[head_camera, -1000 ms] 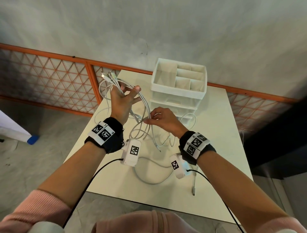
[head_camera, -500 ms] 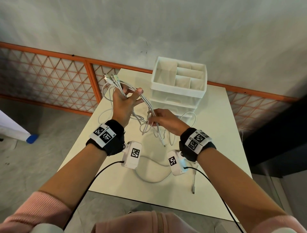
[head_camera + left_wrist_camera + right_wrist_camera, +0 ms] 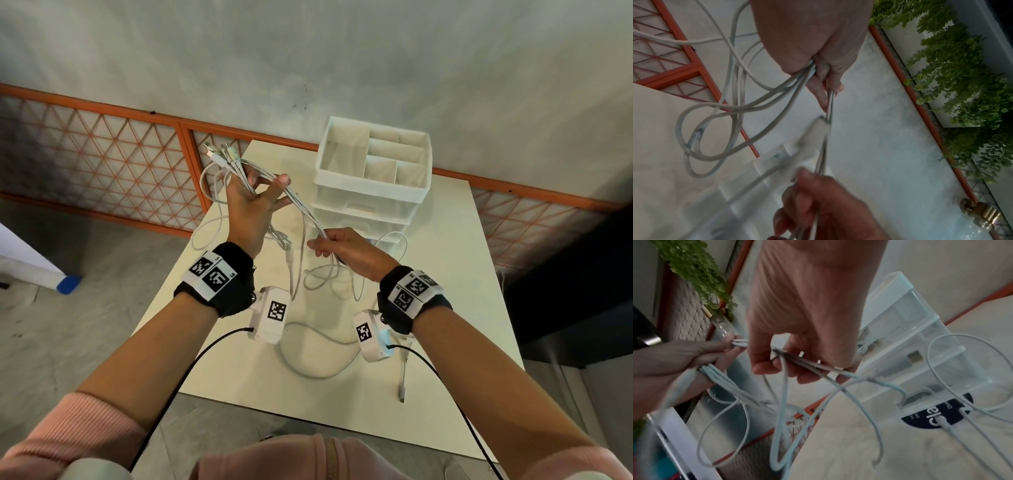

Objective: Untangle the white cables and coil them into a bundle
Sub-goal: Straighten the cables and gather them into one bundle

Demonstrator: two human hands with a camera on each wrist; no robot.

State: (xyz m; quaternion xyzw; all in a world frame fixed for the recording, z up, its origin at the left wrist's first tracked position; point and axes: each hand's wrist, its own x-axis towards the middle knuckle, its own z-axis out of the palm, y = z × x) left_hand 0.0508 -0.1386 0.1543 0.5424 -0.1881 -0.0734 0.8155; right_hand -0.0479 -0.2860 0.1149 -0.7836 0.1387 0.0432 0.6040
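Several white cables (image 3: 301, 209) run taut between my two hands above the table. My left hand (image 3: 251, 202) is raised and grips the bunch, with the plug ends (image 3: 219, 156) sticking up past it and loops hanging at its left. In the left wrist view the cables (image 3: 764, 100) pass through that hand (image 3: 818, 53). My right hand (image 3: 346, 248) pinches the strands lower down, in front of the organizer. In the right wrist view its curled fingers (image 3: 777, 363) hold the strands (image 3: 807, 365), and slack loops drop to the table. One cable (image 3: 318, 363) lies curved near the front.
A white drawer organizer (image 3: 373, 185) with open top compartments stands at the back of the white table (image 3: 479, 308). A loose plug end (image 3: 402, 394) lies near the table's front right edge. An orange lattice railing (image 3: 102, 164) runs behind and left.
My right hand has slid along the strands to the right and away from my left hand, drawing them taut. The left hand has stayed raised with the bunch.
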